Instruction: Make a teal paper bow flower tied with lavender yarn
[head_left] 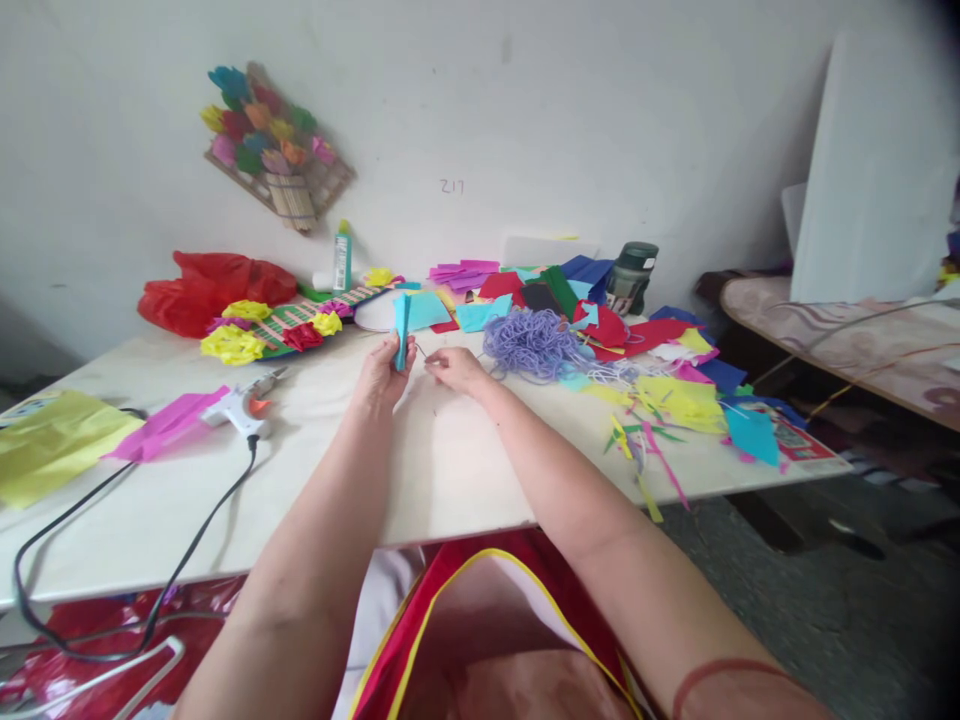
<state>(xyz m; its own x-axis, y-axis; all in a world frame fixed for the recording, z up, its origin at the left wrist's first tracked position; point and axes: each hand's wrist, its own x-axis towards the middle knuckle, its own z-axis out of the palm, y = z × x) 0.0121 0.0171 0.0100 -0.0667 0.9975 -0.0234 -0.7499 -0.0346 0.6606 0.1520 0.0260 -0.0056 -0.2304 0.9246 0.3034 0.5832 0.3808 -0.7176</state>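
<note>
My left hand (384,372) is closed around a narrow folded strip of blue crepe paper (403,325), held upright above the middle of the table. Close beside it on the right, my right hand (457,369) has its fingers pinched on a thin dark strand (421,351) that runs toward the blue paper. Whether the strand is string or wire I cannot tell. Just right of my right hand lies a heap of purple string (531,343). Behind my hands are light blue paper pieces (424,311) on the white table (442,470).
A glue gun (241,408) with a black cord lies at left beside pink paper (169,425) and yellow paper (64,440). Paper flowers (234,345), a red bag (217,290), a green bottle (343,258) and a dark jar (632,278) stand behind. Paper scraps (679,400) cover the right side.
</note>
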